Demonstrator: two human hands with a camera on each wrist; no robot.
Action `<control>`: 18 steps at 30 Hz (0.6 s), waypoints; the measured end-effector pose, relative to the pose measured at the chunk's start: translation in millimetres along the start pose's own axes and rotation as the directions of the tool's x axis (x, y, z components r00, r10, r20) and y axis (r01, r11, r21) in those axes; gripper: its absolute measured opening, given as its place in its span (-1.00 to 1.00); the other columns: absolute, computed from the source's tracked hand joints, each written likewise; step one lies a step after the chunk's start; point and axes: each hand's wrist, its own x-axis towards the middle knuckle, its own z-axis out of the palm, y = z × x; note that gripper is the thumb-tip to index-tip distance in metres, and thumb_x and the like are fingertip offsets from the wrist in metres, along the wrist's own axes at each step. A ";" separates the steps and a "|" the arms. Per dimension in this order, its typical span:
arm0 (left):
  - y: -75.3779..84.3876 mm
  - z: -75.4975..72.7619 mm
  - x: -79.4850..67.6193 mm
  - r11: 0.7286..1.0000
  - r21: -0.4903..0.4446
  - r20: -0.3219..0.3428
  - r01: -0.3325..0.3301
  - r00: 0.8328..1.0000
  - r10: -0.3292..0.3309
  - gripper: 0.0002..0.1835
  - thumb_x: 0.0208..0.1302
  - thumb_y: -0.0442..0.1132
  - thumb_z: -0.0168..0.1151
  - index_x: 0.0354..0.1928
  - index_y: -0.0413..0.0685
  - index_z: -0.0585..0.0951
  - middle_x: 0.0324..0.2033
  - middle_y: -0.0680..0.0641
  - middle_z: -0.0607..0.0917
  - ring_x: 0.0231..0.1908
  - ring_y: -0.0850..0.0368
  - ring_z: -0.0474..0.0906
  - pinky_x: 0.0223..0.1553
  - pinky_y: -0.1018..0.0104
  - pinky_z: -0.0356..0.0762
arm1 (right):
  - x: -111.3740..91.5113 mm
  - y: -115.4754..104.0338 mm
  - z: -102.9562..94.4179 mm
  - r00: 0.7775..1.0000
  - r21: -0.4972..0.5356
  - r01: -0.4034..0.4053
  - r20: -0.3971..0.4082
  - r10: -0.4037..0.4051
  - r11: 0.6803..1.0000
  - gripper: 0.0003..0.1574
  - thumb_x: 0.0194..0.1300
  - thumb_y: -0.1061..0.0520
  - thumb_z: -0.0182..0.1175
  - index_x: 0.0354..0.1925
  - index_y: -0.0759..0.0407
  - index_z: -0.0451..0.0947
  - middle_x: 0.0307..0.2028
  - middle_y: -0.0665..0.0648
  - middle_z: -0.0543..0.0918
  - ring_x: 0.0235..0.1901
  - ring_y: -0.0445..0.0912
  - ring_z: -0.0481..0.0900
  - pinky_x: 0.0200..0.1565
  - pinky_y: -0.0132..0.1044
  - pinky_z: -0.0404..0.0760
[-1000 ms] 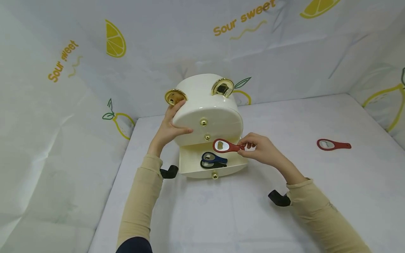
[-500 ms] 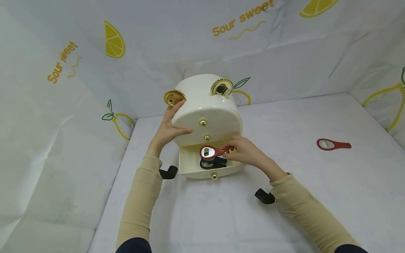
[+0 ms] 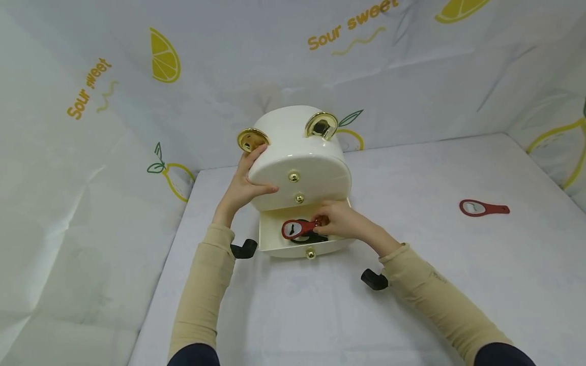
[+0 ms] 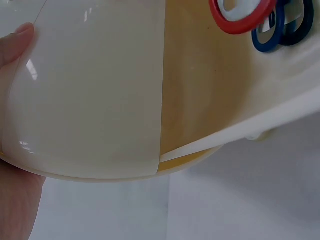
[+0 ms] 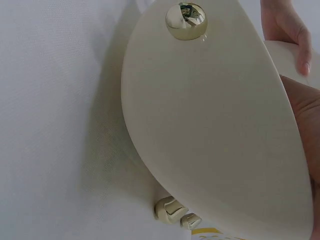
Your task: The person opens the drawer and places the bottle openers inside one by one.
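A white, round-topped drawer box [image 3: 320, 173] stands on the table with its bottom drawer [image 3: 273, 246] pulled out. My left hand [image 3: 240, 188] holds the box's left side, thumb on the front face and fingers along the side below a gold ear-shaped piece [image 3: 253, 140]. My right hand [image 3: 342, 219] reaches into the drawer and pinches the handle of a red bottle opener [image 3: 293, 229]. Under that opener lie a black bottle opener [image 3: 322, 239] and a blue bottle opener [image 4: 268, 46]. In the right wrist view the drawer front [image 5: 215, 125] hides most of my right hand.
Another red bottle opener [image 3: 484, 208] lies on the table to the right. Gold knobs [image 3: 294, 177] stick out from the box front, and one knob [image 3: 311, 253] from the drawer. A lemon-printed cloth [image 3: 238, 66] hangs behind.
My right hand has moved left and down into the drawer, bringing the red bottle opener over the blue and black ones. My left hand has stayed on the box.
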 end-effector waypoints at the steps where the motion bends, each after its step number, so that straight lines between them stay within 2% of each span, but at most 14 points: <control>1: 0.1 0.2 0.1 1.000 -0.001 -0.001 0.000 1.000 0.000 0.01 -0.16 -0.47 0.45 0.37 0.18 0.21 0.31 -0.04 0.10 0.04 -0.04 0.32 -0.04 0.14 0.40 | 1.0 0.3 0.6 1.000 -0.004 0.000 0.008 0.000 1.000 -0.75 0.04 0.15 0.32 -0.27 0.25 0.66 -0.40 0.08 0.55 -0.43 -0.24 0.52 -0.36 -0.48 0.50; 8: 0.0 0.2 0.4 1.000 0.001 -0.002 -0.003 1.000 0.003 0.01 -0.16 -0.47 0.45 0.37 0.17 0.21 0.32 -0.05 0.10 0.05 -0.05 0.33 -0.05 0.14 0.41 | 6.8 2.3 2.6 0.996 0.035 -0.076 0.043 0.074 0.997 -0.75 0.08 0.11 0.33 -0.24 0.19 0.67 -0.32 0.08 0.61 -0.32 -0.17 0.55 -0.25 -0.39 0.52; 18: -3.0 -1.0 1.3 1.000 -0.001 -0.005 -0.007 1.000 0.007 0.00 -0.16 -0.47 0.45 0.37 0.20 0.22 0.32 -0.04 0.10 0.06 -0.05 0.32 -0.05 0.12 0.42 | 7.9 -0.2 3.7 0.990 0.101 -0.138 0.011 0.137 0.985 -0.76 0.10 0.17 0.31 -0.22 0.24 0.68 -0.25 0.14 0.66 -0.24 -0.04 0.63 -0.19 -0.29 0.57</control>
